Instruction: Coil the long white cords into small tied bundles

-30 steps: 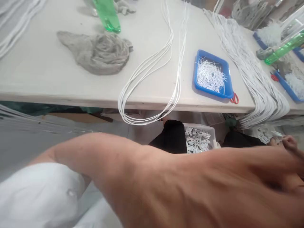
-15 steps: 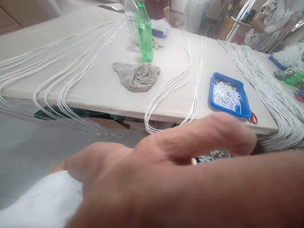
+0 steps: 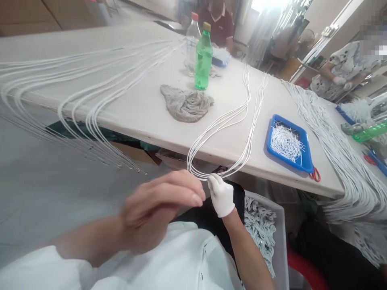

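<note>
The gloved right hand (image 3: 221, 195) pinches a loop of white cords (image 3: 248, 141) hanging off the table (image 3: 145, 114) edge. The bare left hand (image 3: 160, 209), blurred, sits just beside it, fingers together and curled, gripping nothing. Much seems left: long cord bunches (image 3: 341, 161) lie across the table, while the plastic bin (image 3: 282, 241) below holds knotted cord and the blue tray (image 3: 268, 141) holds cut white strips.

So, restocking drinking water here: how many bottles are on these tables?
3: a clear bottle and a green bottle upright beyond the grey cloth, and another green bottle lying at far right. Others may be hidden.
</note>
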Demonstrator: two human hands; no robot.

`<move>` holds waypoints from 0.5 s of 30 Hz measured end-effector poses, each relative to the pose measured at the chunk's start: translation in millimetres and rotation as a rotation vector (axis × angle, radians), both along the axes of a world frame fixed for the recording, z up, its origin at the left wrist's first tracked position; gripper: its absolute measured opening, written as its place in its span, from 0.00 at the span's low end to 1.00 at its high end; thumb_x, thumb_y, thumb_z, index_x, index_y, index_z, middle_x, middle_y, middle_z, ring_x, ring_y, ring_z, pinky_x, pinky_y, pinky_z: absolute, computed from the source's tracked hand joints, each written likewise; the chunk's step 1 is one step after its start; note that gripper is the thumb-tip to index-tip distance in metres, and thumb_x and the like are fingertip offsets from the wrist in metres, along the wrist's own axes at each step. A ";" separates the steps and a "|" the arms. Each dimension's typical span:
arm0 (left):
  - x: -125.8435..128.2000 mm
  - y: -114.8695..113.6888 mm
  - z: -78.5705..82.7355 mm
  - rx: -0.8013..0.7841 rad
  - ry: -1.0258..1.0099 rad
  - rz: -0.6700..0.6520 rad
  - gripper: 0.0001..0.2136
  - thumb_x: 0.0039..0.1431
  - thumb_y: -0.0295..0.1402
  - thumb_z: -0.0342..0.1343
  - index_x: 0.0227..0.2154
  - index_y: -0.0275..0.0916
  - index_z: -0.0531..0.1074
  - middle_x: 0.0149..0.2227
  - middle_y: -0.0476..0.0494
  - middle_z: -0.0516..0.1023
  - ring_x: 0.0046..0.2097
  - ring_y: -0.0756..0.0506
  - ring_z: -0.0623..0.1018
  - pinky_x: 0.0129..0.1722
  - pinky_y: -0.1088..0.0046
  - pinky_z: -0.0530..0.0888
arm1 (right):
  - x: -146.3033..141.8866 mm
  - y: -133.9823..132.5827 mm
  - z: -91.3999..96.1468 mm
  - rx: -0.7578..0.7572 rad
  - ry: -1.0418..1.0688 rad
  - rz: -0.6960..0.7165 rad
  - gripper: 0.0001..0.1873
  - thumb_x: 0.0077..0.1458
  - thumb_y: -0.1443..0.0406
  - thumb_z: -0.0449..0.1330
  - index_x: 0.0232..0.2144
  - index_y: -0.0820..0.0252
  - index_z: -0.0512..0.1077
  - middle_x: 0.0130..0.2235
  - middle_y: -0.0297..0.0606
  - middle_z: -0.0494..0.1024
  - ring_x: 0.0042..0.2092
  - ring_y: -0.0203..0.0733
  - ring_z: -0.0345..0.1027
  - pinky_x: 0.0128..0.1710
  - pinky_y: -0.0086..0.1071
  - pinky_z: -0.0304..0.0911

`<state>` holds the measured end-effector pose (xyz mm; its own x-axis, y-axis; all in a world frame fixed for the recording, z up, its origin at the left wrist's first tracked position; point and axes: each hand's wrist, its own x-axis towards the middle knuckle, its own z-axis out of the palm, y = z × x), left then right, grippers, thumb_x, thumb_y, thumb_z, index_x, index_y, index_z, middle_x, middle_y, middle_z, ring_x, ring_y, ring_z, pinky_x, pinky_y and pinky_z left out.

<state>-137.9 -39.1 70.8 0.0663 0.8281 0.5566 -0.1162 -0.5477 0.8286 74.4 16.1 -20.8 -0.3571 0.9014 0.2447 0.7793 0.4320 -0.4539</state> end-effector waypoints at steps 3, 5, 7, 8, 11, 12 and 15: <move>35.6 13.0 -20.5 -0.396 -0.010 -0.201 0.10 0.62 0.30 0.46 0.32 0.39 0.74 0.27 0.46 0.74 0.29 0.50 0.72 0.31 0.71 0.70 | 4.1 -0.9 2.6 0.061 0.075 -0.017 0.15 0.66 0.65 0.45 0.48 0.57 0.69 0.53 0.44 0.73 0.50 0.44 0.70 0.47 0.34 0.64; 53.7 2.2 -55.9 -0.797 0.056 -0.393 0.08 0.56 0.28 0.47 0.29 0.37 0.72 0.25 0.48 0.73 0.25 0.52 0.70 0.26 0.75 0.67 | -3.1 3.2 -1.2 0.049 0.045 0.021 0.14 0.65 0.65 0.46 0.48 0.58 0.68 0.53 0.45 0.72 0.49 0.44 0.70 0.46 0.33 0.64; 66.6 -12.7 -99.2 -1.083 0.132 -0.575 0.06 0.48 0.27 0.48 0.24 0.36 0.70 0.20 0.49 0.72 0.20 0.53 0.67 0.20 0.77 0.61 | -18.0 10.2 -9.9 0.046 -0.041 0.062 0.15 0.62 0.61 0.51 0.49 0.60 0.67 0.51 0.46 0.73 0.46 0.45 0.71 0.41 0.32 0.65; 71.5 -18.6 -119.5 -1.168 0.201 -0.637 0.05 0.44 0.27 0.49 0.21 0.35 0.69 0.19 0.49 0.71 0.18 0.53 0.66 0.18 0.78 0.60 | -26.8 14.0 -15.3 0.056 -0.087 0.057 0.16 0.61 0.59 0.53 0.48 0.60 0.68 0.49 0.46 0.73 0.44 0.45 0.72 0.38 0.32 0.65; 81.6 -23.7 -159.7 -1.213 0.255 -0.642 0.05 0.40 0.28 0.49 0.20 0.35 0.69 0.19 0.48 0.72 0.17 0.53 0.67 0.16 0.79 0.57 | -49.8 23.8 -29.9 0.129 -0.209 -0.039 0.11 0.59 0.59 0.55 0.37 0.59 0.71 0.38 0.41 0.75 0.33 0.41 0.72 0.27 0.29 0.60; 83.6 -21.8 -165.3 -1.198 0.231 -0.629 0.06 0.40 0.28 0.48 0.20 0.35 0.69 0.20 0.48 0.73 0.17 0.53 0.67 0.16 0.79 0.57 | -54.2 25.8 -33.1 0.164 -0.236 -0.061 0.09 0.60 0.61 0.55 0.33 0.59 0.71 0.35 0.39 0.75 0.30 0.39 0.71 0.25 0.28 0.58; 86.1 -13.7 -167.9 -1.136 0.167 -0.611 0.06 0.40 0.29 0.48 0.22 0.35 0.69 0.21 0.47 0.74 0.17 0.54 0.67 0.16 0.79 0.57 | -55.6 27.2 -36.7 0.285 -0.249 -0.058 0.11 0.61 0.66 0.53 0.26 0.59 0.70 0.30 0.36 0.75 0.26 0.36 0.69 0.22 0.27 0.53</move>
<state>-51.8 -52.9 -97.1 0.5978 0.6395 -0.4833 0.0530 0.5700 0.8199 18.7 43.3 -57.5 -0.3880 0.8299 0.4010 0.8772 0.4660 -0.1158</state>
